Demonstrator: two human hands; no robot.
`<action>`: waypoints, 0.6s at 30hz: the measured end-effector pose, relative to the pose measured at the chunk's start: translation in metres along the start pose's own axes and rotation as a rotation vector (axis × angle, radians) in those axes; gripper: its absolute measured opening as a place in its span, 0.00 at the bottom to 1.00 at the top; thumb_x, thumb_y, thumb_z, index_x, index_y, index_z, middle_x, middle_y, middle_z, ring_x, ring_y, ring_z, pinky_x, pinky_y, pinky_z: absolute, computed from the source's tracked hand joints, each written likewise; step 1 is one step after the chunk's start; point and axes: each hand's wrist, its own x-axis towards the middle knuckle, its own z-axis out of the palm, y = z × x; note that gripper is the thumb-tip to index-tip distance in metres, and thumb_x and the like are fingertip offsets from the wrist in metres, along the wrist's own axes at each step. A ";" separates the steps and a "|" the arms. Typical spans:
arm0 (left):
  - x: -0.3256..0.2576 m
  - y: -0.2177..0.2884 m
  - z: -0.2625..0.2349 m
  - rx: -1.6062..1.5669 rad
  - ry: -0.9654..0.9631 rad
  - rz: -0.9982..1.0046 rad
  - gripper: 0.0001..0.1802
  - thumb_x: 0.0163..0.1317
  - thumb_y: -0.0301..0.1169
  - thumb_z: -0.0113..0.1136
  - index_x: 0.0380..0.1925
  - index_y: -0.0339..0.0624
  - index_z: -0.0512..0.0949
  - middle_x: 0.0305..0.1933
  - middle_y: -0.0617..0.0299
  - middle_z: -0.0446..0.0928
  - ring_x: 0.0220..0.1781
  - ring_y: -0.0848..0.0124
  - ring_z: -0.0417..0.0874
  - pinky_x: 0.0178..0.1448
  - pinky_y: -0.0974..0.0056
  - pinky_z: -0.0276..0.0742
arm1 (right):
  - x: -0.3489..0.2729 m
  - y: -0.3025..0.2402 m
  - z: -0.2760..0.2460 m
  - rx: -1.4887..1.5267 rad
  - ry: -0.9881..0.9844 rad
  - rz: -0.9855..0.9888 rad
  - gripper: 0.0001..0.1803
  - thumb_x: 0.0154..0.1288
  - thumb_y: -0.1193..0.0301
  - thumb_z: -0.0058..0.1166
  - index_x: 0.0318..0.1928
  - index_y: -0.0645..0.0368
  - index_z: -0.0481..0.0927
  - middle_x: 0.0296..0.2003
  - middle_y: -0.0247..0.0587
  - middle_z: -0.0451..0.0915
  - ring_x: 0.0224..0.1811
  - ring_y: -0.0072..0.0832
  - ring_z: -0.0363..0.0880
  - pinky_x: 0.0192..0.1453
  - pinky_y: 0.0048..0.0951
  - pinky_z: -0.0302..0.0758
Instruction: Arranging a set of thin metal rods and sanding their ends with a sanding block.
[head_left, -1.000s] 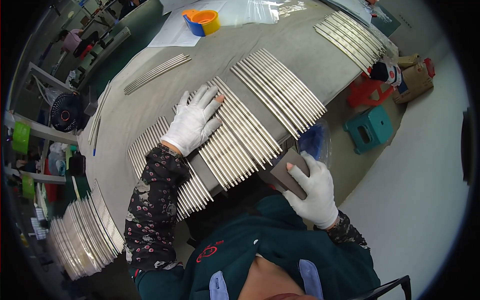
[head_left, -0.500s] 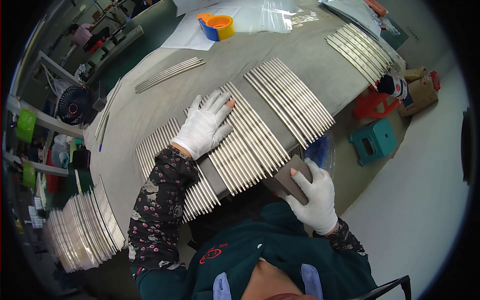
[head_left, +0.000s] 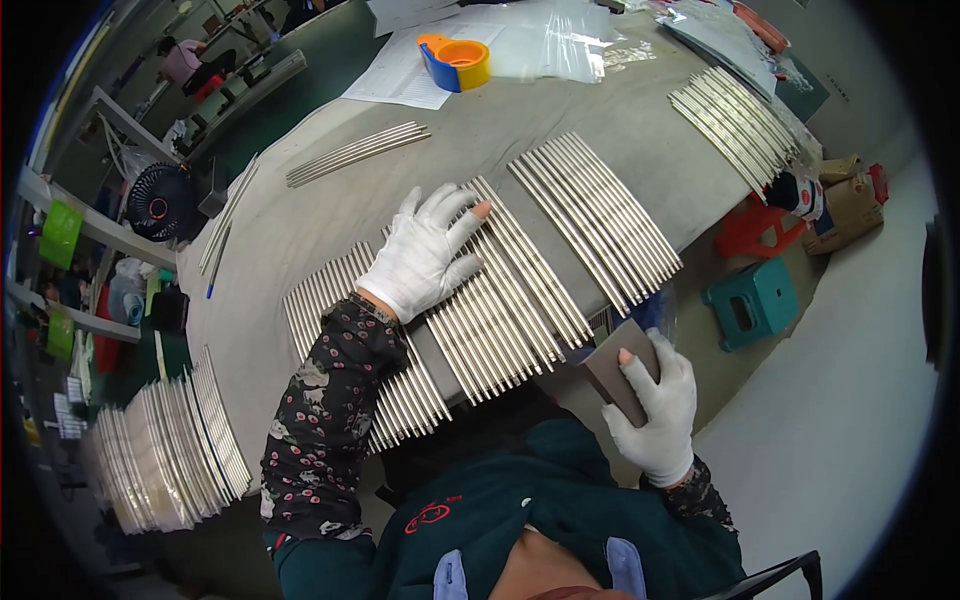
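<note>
Slim silvery metal rods [head_left: 500, 300], too many to count, lay side by side in one middle batch on the grey table [head_left: 300, 225], under the left hand [head_left: 425, 255], which pressed flat, fingers spread. The right hand [head_left: 655, 405], off the near edge, gripped one dark brown block [head_left: 618, 368]. Two more rod batches [head_left: 600, 215] lay right; a fan [head_left: 160, 200] stood left.
</note>
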 end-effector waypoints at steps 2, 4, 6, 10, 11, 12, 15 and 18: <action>0.005 0.000 0.007 0.025 0.069 0.045 0.33 0.63 0.44 0.51 0.66 0.45 0.59 0.72 0.49 0.55 0.73 0.49 0.53 0.72 0.37 0.47 | 0.007 0.000 0.000 -0.036 0.025 -0.002 0.35 0.39 0.68 0.67 0.54 0.52 0.75 0.56 0.60 0.68 0.49 0.50 0.71 0.53 0.44 0.69; 0.008 0.000 0.013 0.059 -0.065 0.097 0.34 0.63 0.45 0.51 0.67 0.46 0.58 0.73 0.49 0.53 0.74 0.49 0.52 0.72 0.38 0.46 | 0.014 0.000 0.002 -0.058 0.039 -0.015 0.35 0.39 0.68 0.67 0.54 0.52 0.75 0.56 0.60 0.68 0.50 0.50 0.71 0.53 0.44 0.68; 0.006 0.001 0.012 0.060 -0.071 0.080 0.34 0.63 0.45 0.50 0.68 0.47 0.58 0.73 0.49 0.52 0.74 0.49 0.51 0.73 0.38 0.44 | 0.023 -0.001 0.004 -0.078 0.052 -0.029 0.35 0.39 0.68 0.67 0.55 0.52 0.75 0.56 0.60 0.67 0.50 0.50 0.70 0.54 0.44 0.68; 0.003 0.000 0.011 0.050 -0.062 0.076 0.34 0.64 0.46 0.49 0.68 0.47 0.58 0.73 0.50 0.53 0.75 0.49 0.51 0.73 0.38 0.43 | 0.039 -0.003 0.009 -0.145 0.048 -0.030 0.33 0.41 0.67 0.66 0.54 0.51 0.76 0.57 0.59 0.67 0.51 0.48 0.69 0.53 0.43 0.67; 0.003 0.000 0.013 0.049 -0.062 0.079 0.34 0.64 0.46 0.49 0.68 0.47 0.58 0.73 0.50 0.53 0.75 0.49 0.51 0.73 0.38 0.43 | 0.042 -0.003 0.010 -0.163 0.049 -0.030 0.33 0.41 0.66 0.65 0.54 0.51 0.76 0.57 0.58 0.67 0.51 0.48 0.69 0.52 0.43 0.67; 0.003 0.000 0.013 0.048 -0.062 0.078 0.34 0.64 0.46 0.49 0.68 0.47 0.58 0.73 0.50 0.53 0.75 0.49 0.51 0.73 0.38 0.43 | 0.044 -0.003 0.011 -0.163 0.047 -0.031 0.33 0.41 0.66 0.65 0.54 0.51 0.76 0.57 0.58 0.67 0.51 0.48 0.69 0.52 0.43 0.67; 0.002 -0.001 0.014 0.067 -0.041 0.079 0.32 0.65 0.48 0.49 0.66 0.47 0.62 0.73 0.53 0.54 0.75 0.52 0.52 0.72 0.37 0.46 | 0.050 -0.005 0.012 -0.230 0.008 -0.027 0.31 0.42 0.65 0.65 0.53 0.51 0.77 0.56 0.58 0.67 0.51 0.47 0.70 0.50 0.41 0.68; 0.001 0.001 0.012 0.056 -0.038 0.071 0.32 0.64 0.48 0.49 0.66 0.47 0.62 0.72 0.53 0.55 0.75 0.52 0.52 0.72 0.37 0.47 | 0.054 -0.001 0.009 -0.296 -0.021 0.008 0.30 0.43 0.65 0.65 0.52 0.51 0.78 0.56 0.57 0.67 0.51 0.47 0.70 0.49 0.41 0.68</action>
